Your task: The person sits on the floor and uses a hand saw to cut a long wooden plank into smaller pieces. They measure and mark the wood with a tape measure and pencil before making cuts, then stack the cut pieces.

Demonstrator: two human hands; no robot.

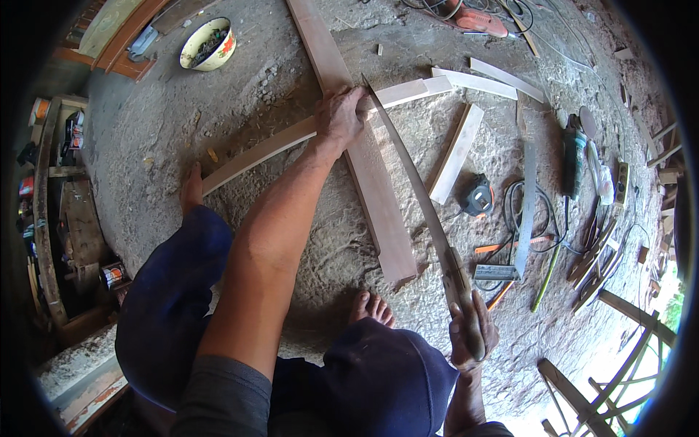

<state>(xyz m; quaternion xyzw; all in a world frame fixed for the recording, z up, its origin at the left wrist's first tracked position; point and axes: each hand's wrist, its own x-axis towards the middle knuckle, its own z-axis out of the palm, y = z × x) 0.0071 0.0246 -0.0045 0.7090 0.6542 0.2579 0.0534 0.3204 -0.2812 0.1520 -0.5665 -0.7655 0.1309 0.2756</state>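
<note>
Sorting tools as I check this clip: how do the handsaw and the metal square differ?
The handsaw is held in the right hand; the metal square lies on the ground. The handsaw tapers to a narrow tip, while the metal square forms an L. Both have a long metal blade.

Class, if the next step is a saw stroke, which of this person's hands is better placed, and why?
Probably the right hand: it holds the handsaw by its handle. The left hand is on the crossed boards, away from the handle.
</note>
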